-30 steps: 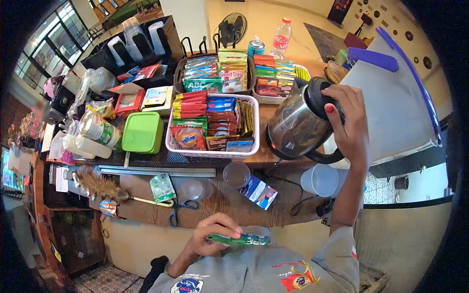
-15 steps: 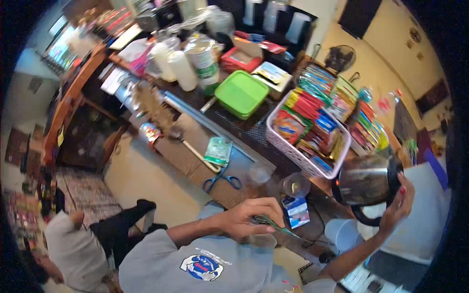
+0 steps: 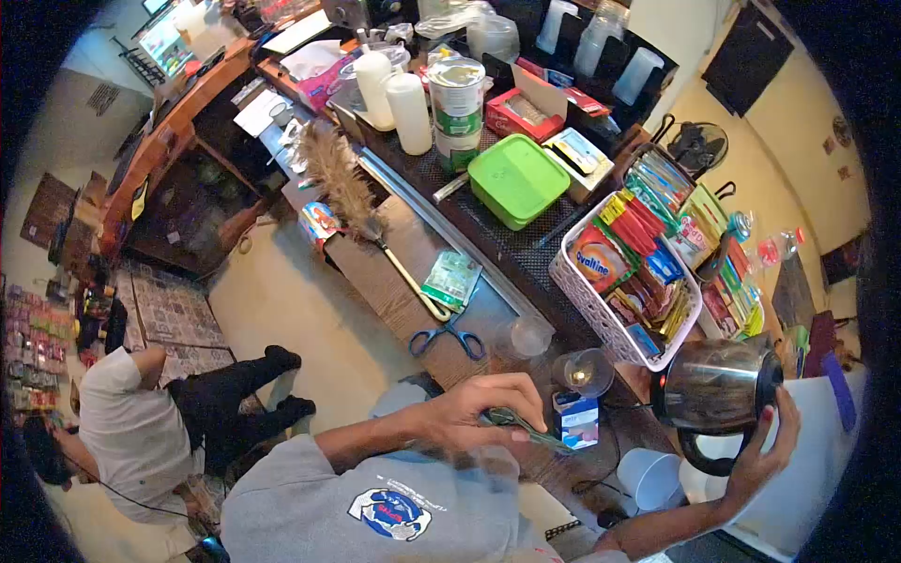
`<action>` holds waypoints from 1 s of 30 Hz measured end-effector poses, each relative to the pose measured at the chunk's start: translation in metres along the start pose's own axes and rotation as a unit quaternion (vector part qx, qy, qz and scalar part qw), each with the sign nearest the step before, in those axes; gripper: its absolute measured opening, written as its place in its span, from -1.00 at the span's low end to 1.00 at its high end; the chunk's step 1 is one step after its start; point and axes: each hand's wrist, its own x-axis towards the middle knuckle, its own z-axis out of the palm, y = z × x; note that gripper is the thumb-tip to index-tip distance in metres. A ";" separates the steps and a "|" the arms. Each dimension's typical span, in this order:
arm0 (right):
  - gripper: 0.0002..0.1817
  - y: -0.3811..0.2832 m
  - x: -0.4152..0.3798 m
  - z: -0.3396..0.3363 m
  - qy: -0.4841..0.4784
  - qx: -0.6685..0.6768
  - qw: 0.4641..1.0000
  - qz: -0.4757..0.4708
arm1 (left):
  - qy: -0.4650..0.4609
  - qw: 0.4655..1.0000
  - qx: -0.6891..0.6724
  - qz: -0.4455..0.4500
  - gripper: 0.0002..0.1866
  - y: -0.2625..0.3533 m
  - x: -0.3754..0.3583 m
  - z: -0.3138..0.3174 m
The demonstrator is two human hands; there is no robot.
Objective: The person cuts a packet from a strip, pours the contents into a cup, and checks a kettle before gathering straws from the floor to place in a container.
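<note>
My left hand (image 3: pixel 483 413) is closed round a folded dark green paper or packet (image 3: pixel 526 427), above the counter edge. At the right, my right hand (image 3: pixel 765 450) has its fingers extended against the dark lid of a clear-sided electric kettle (image 3: pixel 709 383), beside the black handle; part of the palm is turned away. A red light glows at the kettle's base. Between the hands are a clear cup (image 3: pixel 584 373), a blue and white box (image 3: pixel 575 420) and a white tub (image 3: pixel 649 479). Blue scissors (image 3: pixel 448 340) lie left of a clear round container (image 3: pixel 531 335).
Behind are a white basket (image 3: pixel 572 281) of sachets, a green-lidded container (image 3: pixel 519 180), a large can (image 3: pixel 457 113) and white bottles (image 3: pixel 410 114). A feather duster (image 3: pixel 352 192) and a green packet (image 3: pixel 452 280) lie on the counter. Another person (image 3: pixel 141 422) is at the lower left.
The view has shifted, so counter items appear farther right and lower. My left hand still holds the green item, and my right hand remains at the kettle lid.
</note>
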 end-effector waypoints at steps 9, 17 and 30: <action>-0.17 -0.133 -0.072 0.038 0.006 0.452 0.872 -0.187 | 0.073 0.996 0.045 0.023 -0.81 0.015 -0.029 -0.041; -0.59 -0.355 -0.076 0.116 -0.150 0.526 0.837 -0.011 | 0.069 0.994 0.078 -0.017 -0.80 0.027 -0.086 -0.163; -0.74 -0.553 -0.050 0.200 -0.150 0.522 0.840 -0.011 | 0.180 0.980 0.089 0.003 -0.79 0.045 -0.171 -0.360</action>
